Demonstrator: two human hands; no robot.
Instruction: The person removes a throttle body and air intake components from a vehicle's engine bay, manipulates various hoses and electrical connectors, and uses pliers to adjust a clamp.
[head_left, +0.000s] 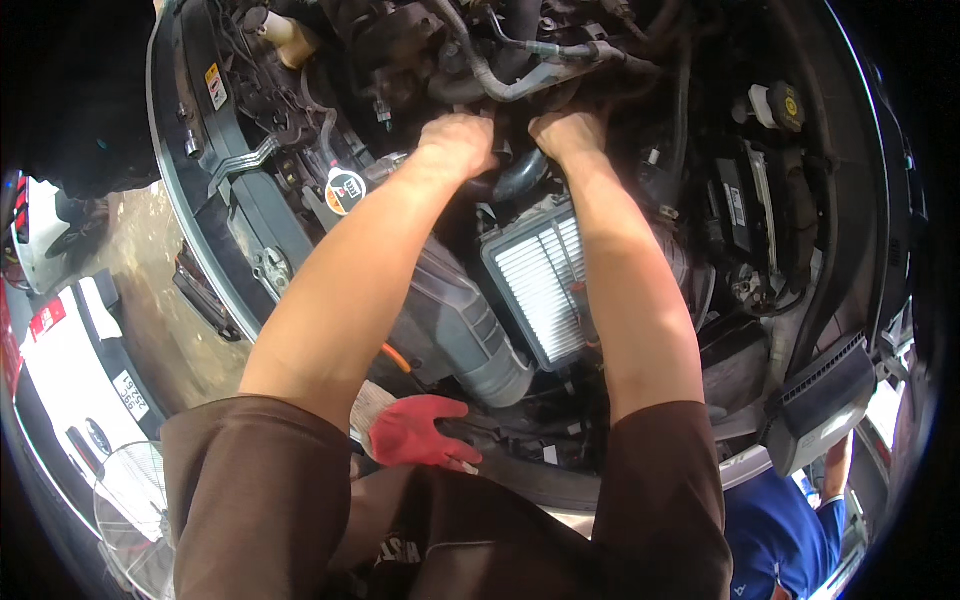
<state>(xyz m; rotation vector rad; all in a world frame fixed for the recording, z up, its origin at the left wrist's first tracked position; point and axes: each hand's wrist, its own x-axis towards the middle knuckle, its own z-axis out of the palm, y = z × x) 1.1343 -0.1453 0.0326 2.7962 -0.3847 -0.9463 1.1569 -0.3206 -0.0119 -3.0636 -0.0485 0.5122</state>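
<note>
In the head view, both your bare arms reach forward over an open engine bay, sleeves dark brown. Your left grip point(460, 143) is at the upper middle, its back turned up and the fingers curled down among the engine parts. You can't tell from here how far it is closed or whether it has hold of anything, since the fingertips are hidden. Your right grip point(572, 132) is just beside it to the right, a short gap between the two; its fingers also disappear into the dark, so its opening and any hold can't be told either.

The curved black hose point(520, 180) lies between your wrists, its bend nearest your right one. A bent metal pipe point(497, 88) passes just beyond your hands. Nearer you, between your forearms, a white pleated filter point(532, 278) sits in a dark frame, partly covered by your right forearm. A grey-black duct point(470, 325) runs left of it. A red glove point(415, 428) with a pale cuff shows near your left sleeve. At the lower right are a ribbed black cover point(820, 400) and a co-worker in a blue shirt point(785, 535).
</note>
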